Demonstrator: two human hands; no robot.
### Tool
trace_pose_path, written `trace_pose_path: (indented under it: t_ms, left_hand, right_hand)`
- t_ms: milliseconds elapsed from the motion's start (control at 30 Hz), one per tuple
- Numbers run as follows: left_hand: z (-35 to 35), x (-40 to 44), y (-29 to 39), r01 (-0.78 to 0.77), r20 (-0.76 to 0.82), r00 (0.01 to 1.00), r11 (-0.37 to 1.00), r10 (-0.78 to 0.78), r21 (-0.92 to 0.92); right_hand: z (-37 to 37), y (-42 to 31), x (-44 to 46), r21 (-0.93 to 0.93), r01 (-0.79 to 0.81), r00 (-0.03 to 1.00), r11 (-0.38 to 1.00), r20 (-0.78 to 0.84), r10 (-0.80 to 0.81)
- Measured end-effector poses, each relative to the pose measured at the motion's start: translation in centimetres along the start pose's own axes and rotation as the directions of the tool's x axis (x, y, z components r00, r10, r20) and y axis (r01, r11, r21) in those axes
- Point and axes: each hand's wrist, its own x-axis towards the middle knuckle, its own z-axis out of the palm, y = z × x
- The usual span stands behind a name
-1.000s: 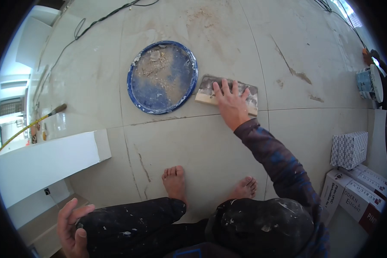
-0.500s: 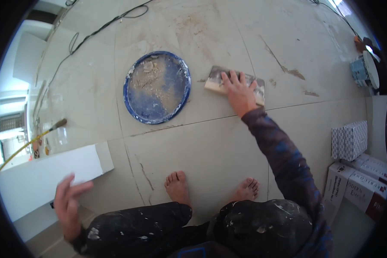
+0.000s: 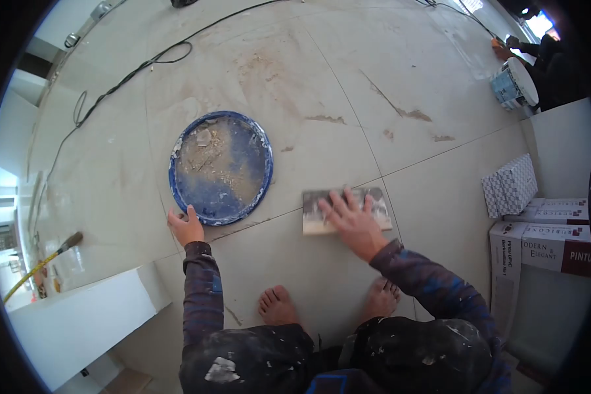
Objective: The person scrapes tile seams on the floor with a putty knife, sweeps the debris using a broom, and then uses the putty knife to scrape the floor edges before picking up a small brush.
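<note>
Head view: at the left, a yellow-handled brush (image 3: 44, 262) lies on the tiled floor (image 3: 322, 276). To its right, the left hand (image 3: 187, 228) is at the near-left rim of a round blue lid (image 3: 207, 192), thumb and fingers apart about the edge; whether it grips cannot be told. Chips and grit (image 3: 200, 157) are already on the lid, so some loose waste appears gathered. Beyond it is a patch of reddish dust (image 3: 259, 65). Nearer and further right, a flat block (image 3: 314, 213) rests on the floor, the right hand (image 3: 354, 223) laid over its smeared top, fingers spread. Brownish streaks (image 3: 414, 115) mark the far-right tiles, so the floor seems only partly clean. A bucket (image 3: 505, 88) stands far right, with cartons (image 3: 545, 243) nearer.
</note>
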Motion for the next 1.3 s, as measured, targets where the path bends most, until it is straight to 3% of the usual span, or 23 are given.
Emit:
trace_pose_path:
  t_ms: [133,200,267,367,433,500,567,600,633,667,700,767,867,967,1067,1133,1233,1300]
  left_hand:
    - [0.9,0.9,-0.4,0.023,-0.016,1.0,0.999,-0.023,-0.034]
    - [0.6,0.6,0.6,0.061,-0.06,0.996,0.998,-0.062,-0.015]
    - [0.7,0.1,1.2,0.119,-0.095,0.988,0.992,-0.122,-0.03]
    - [4.0,0.3,0.9,0.201,-0.123,0.97,0.976,-0.211,-0.085]
    - [5.7,0.2,0.5,0.297,-0.128,0.942,0.947,-0.311,-0.121]
    - [7.3,0.6,-0.5,0.356,-0.12,0.918,0.919,-0.379,-0.171]
    - [7.7,1.2,-1.1,0.39,-0.101,0.905,0.902,-0.412,-0.185]
    - [7.1,0.7,-0.8,0.459,0.093,0.873,0.741,-0.479,-0.49]
    - [7.0,0.5,-1.3,0.457,0.174,0.871,0.629,-0.459,-0.629]
    - [6.7,0.2,-1.7,0.464,0.254,0.864,0.488,-0.435,-0.739]
    - [6.5,-5.0,-3.7,0.431,0.198,0.858,0.456,-0.474,-0.778]
    - [4.5,-6.7,-4.0,0.403,0.278,0.893,0.349,-0.355,-0.846]
    - [1.4,-9.7,-5.1,0.41,0.263,0.885,0.376,-0.384,-0.831]
    - [-1.6,-14.5,-5.5,0.371,0.204,0.895,0.407,-0.397,-0.835]
    - [-3.3,-18.2,-6.2,0.379,0.15,0.875,0.459,-0.46,-0.803]
    - [-4.1,-20.2,-6.7,0.393,0.107,0.853,0.494,-0.511,-0.776]
    - [-4.9,-22.2,-6.7,0.398,0.003,0.801,0.529,-0.599,-0.75]
    - [-5.8,-22.4,-6.2,0.416,-0.015,0.778,0.533,-0.629,-0.737]
  right_hand:
    - [-0.1,4.5,5.2,-0.023,-0.2,0.976,0.979,-0.087,0.198]
    - [-2.8,5.1,5.7,0.037,-0.198,0.979,0.98,-0.046,0.199]
    - [-3.9,4.1,4.7,0.011,-0.124,0.992,0.992,0.009,0.124]
    - [-1.4,0.3,1.4,-0.069,0.234,0.971,0.97,0.065,-0.23]
    - [0.1,-4.2,1.2,-0.063,0.36,0.927,0.931,0.14,-0.349]
    - [1.7,-7.1,-0.6,-0.007,0.442,0.883,0.897,0.184,-0.433]
    - [4.2,-9.8,0.8,0.023,0.427,0.881,0.904,0.213,-0.421]
    - [5.4,-10.5,1.4,-0.027,0.432,0.892,0.901,0.162,-0.423]
    - [6.3,-10.5,2.4,-0.017,0.451,0.881,0.892,0.168,-0.443]
    - [6.9,-10.5,3.8,-0.082,0.374,0.924,0.924,0.121,-0.364]
    - [10.0,-8.9,2.0,-0.189,0.334,0.942,0.923,0.032,-0.335]
    - [9.9,-6.5,6.1,-0.256,0.2,0.975,0.946,-0.04,-0.217]
    - [8.0,-4.3,9.4,-0.237,0.166,0.982,0.957,-0.049,-0.182]
    - [6.3,-5.8,7.0,-0.084,0.236,0.972,0.968,0.0,-0.237]
    - [8.2,-10.3,1.2,0.071,0.509,0.858,0.858,0.034,-0.512]
    - [9.1,-12.6,-0.6,0.133,0.576,0.813,0.807,0.012,-0.582]
    - [11.9,-14.6,-1.2,0.109,0.613,0.78,0.782,0.073,-0.622]
    - [12.7,-15.6,0.9,-0.04,0.487,0.872,0.872,-0.041,-0.488]
